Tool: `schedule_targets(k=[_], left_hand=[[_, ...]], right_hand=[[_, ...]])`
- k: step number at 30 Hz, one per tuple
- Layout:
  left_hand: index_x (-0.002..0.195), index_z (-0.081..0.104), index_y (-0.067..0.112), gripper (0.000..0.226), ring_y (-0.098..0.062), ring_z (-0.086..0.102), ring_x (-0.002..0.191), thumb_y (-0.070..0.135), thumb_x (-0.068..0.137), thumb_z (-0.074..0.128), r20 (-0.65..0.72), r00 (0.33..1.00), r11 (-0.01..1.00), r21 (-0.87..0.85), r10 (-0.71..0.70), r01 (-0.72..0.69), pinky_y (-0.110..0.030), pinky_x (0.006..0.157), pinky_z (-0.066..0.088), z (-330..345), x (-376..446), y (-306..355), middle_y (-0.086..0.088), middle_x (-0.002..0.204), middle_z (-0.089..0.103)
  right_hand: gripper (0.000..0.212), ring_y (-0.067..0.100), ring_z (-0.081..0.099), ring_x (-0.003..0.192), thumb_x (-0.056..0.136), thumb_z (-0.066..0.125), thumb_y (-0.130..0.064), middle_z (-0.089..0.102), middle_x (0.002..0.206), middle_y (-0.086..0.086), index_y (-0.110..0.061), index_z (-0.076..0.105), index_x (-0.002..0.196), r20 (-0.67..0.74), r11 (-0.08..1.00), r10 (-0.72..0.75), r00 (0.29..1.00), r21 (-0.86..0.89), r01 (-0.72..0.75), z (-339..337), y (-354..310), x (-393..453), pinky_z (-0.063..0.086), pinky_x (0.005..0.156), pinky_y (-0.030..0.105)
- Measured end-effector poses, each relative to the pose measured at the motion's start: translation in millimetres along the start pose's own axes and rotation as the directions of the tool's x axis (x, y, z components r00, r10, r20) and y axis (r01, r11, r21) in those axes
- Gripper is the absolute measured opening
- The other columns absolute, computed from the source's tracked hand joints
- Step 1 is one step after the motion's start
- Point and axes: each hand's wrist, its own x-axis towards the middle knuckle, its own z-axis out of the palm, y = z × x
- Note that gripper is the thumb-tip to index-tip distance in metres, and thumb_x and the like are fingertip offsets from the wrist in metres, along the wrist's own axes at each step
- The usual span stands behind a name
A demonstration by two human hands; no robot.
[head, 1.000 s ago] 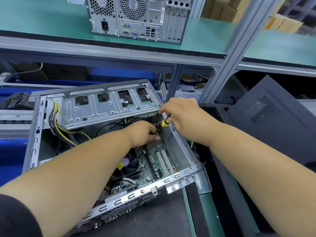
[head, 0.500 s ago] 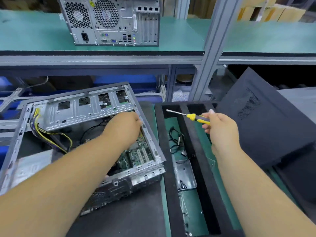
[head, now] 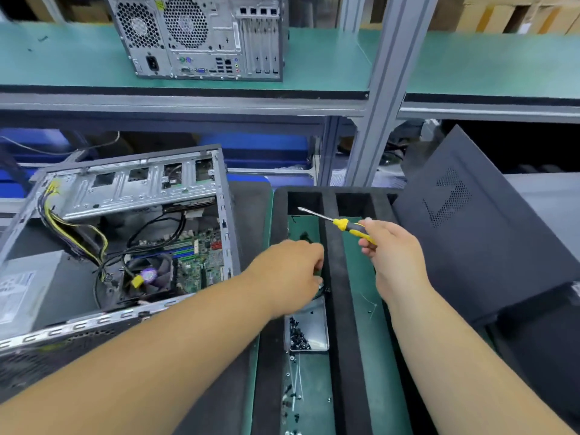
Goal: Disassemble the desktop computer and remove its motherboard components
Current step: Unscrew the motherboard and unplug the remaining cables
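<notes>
- Two hands work: the right hand (head: 394, 257) has its grip clamped on a yellow screwdriver (head: 343, 226), tip toward ten o'clock.
- Left hand (head: 293, 273) reaches over the metal screw tray (head: 310, 332); grip curled, contents unclear.
- Open computer case (head: 125, 233) lies at nine o'clock on the counter (head: 361, 296), motherboard (head: 201, 262) inside.

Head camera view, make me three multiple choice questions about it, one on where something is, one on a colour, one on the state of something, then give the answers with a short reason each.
1. Where is the small metal tray of screws?
A. inside the open computer case
B. in the foam-walled bin right of the case
C. on the upper shelf

2. What colour is the screwdriver handle?
A. yellow and black
B. red
C. blue

3. What is the state of the open computer case?
A. side panel on
C. emptied of all parts
B. open, motherboard still inside

Answers: 1 B, the tray sits between the bin's black foam walls, just below the left hand. 2 A, yellow and black show above the right hand gripping it. 3 B, the green motherboard and fan show inside.
</notes>
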Motion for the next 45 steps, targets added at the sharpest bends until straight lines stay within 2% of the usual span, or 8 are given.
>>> schedule_targets(k=[12, 23, 27, 30, 32, 34, 40, 45], left_hand=[[0.096, 0.061, 0.034, 0.013, 0.0, 0.05, 0.082, 0.022, 0.09, 0.057, -0.301, 0.95, 0.967, -0.254, -0.086, 0.007, -0.014, 0.069, 0.039, -33.5, -32.9, -23.9, 0.015, 0.086, 0.056], [0.093, 0.06, 0.038, 0.016, -0.006, 0.053, 0.076, 0.022, 0.088, 0.06, -0.356, 0.89, 0.925, -0.347, -0.285, 0.158, -0.023, 0.068, 0.047, -61.1, -79.6, -108.2, 0.016, 0.085, 0.056], [0.096, 0.058, 0.035, 0.011, -0.008, 0.054, 0.074, 0.026, 0.09, 0.059, -0.253, 0.912, 0.926, -0.282, -0.323, 0.25, -0.029, 0.068, 0.049, -68.1, -89.6, -151.9, 0.014, 0.086, 0.055], [0.103, 0.059, 0.028, 0.013, -0.013, 0.058, 0.081, 0.027, 0.09, 0.059, -0.098, 0.931, 0.932, -0.128, -0.351, 0.338, -0.031, 0.073, 0.049, -75.9, -87.3, -186.4, 0.011, 0.09, 0.057], [0.112, 0.059, 0.026, 0.023, -0.017, 0.059, 0.095, 0.03, 0.09, 0.06, 0.041, 0.938, 0.937, -0.045, -0.344, 0.346, -0.032, 0.083, 0.048, -80.4, -81.1, -204.5, 0.006, 0.104, 0.058], [0.118, 0.058, 0.027, 0.03, -0.021, 0.056, 0.107, 0.036, 0.09, 0.06, 0.149, 0.943, 0.955, 0.035, -0.297, 0.295, -0.033, 0.092, 0.046, -82.4, -69.2, -218.6, 0.0, 0.117, 0.056], [0.125, 0.054, 0.028, 0.045, -0.023, 0.051, 0.11, 0.052, 0.088, 0.059, 0.28, 0.957, 0.995, -0.028, -0.08, 0.092, -0.036, 0.095, 0.044, -62.9, -43.8, -240.7, -0.004, 0.122, 0.049], [0.135, 0.045, 0.028, 0.075, -0.026, 0.047, 0.118, 0.069, 0.075, 0.062, 0.462, 0.885, 0.998, 0.043, -0.051, 0.035, -0.041, 0.099, 0.043, -51.1, -40.9, -256.2, -0.005, 0.128, 0.046]], right_hand=[[0.017, 0.006, 0.056, 0.058, 0.091, 0.061, -0.029, 0.07, 0.071, 0.0, -0.018, 0.074, 0.089, 0.263, 0.995, -0.064, 0.963, -0.062, 0.084, 19.4, -9.8, 1.3, 0.044, 0.055, 0.022], [0.022, 0.007, 0.054, 0.059, 0.091, 0.057, -0.042, 0.065, 0.067, -0.006, -0.029, 0.074, 0.088, 0.533, 0.933, -0.077, 0.842, -0.26, 0.25, 97.9, -34.1, -28.4, 0.044, 0.063, 0.028], [0.008, -0.001, 0.05, 0.054, 0.086, 0.064, -0.041, 0.066, 0.072, -0.009, -0.04, 0.071, 0.089, 0.674, 0.701, -0.13, 0.727, -0.456, 0.548, 128.0, -39.1, -43.4, 0.038, 0.053, 0.018], [0.02, -0.001, 0.056, 0.075, 0.087, 0.06, -0.047, 0.065, 0.085, -0.015, -0.039, 0.069, 0.102, 0.814, 0.241, -0.081, 0.575, -0.544, 0.804, 153.0, -51.7, -59.3, 0.044, 0.063, 0.025], [0.028, 0.014, 0.055, 0.095, 0.089, 0.054, -0.047, 0.067, 0.093, -0.009, -0.032, 0.069, 0.107, 0.902, -0.119, -0.01, 0.432, -0.43, 0.895, 171.9, -56.2, -69.6, 0.041, 0.083, 0.032], [0.032, 0.019, 0.055, 0.095, 0.089, 0.048, -0.045, 0.067, 0.087, -0.004, -0.025, 0.069, 0.102, 0.934, -0.318, 0.086, 0.346, -0.303, 0.898, 190.2, -56.8, -77.0, 0.035, 0.089, 0.036], [0.031, 0.022, 0.055, 0.08, 0.088, 0.041, -0.041, 0.058, 0.067, -0.001, -0.023, 0.066, 0.085, 0.913, -0.454, 0.275, 0.302, -0.154, 0.878, 218.2, -54.4, -85.8, 0.032, 0.083, 0.037], [0.029, 0.021, 0.053, 0.077, 0.09, 0.038, -0.039, 0.051, 0.061, -0.001, -0.021, 0.059, 0.08, 0.873, -0.409, 0.369, 0.318, -0.155, 0.899, 222.0, -40.7, -87.0, 0.034, 0.09, 0.037]])
